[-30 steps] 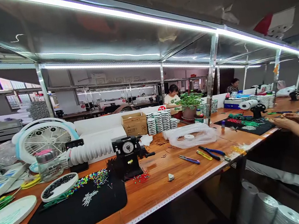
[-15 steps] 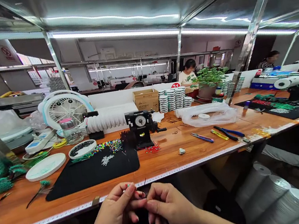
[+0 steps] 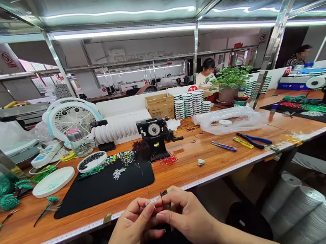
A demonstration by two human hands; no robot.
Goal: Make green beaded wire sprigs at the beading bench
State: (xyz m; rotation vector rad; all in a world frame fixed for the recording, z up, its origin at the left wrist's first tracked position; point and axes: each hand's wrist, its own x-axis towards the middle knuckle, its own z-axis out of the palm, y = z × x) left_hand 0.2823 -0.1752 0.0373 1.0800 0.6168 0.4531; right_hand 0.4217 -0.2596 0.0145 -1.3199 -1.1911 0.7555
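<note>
My left hand [image 3: 131, 228] is closed in a pinch just in front of the table edge. A tiny red and green bead-like piece [image 3: 146, 204] shows between its thumb and forefinger. Close against it, my right hand [image 3: 188, 215] is closed, thumb against fingers, with a thin black strand [image 3: 162, 200] standing up at its fingertips. Where the strand meets the bead-like piece is hidden by the fingers. Beyond the hands lies a black mat [image 3: 106, 194] bearing white bits [image 3: 119, 173] and a heap of multicoloured beads [image 3: 127, 157].
A hand-cranked winder [image 3: 156, 140] stands behind the mat. Left are a white round lid [image 3: 54, 182], a bottle [image 3: 80, 144] and a fan [image 3: 70, 117]. Tweezers [image 3: 224, 146], pliers [image 3: 253, 139] and a plastic bag [image 3: 244, 118] lie right. A co-worker [image 3: 206, 76] sits beyond the divider.
My right hand has come up and closer to my left, its forefinger raised by the bead-like piece. The black strand now stands nearer its fingertips. The view has shifted slightly.
</note>
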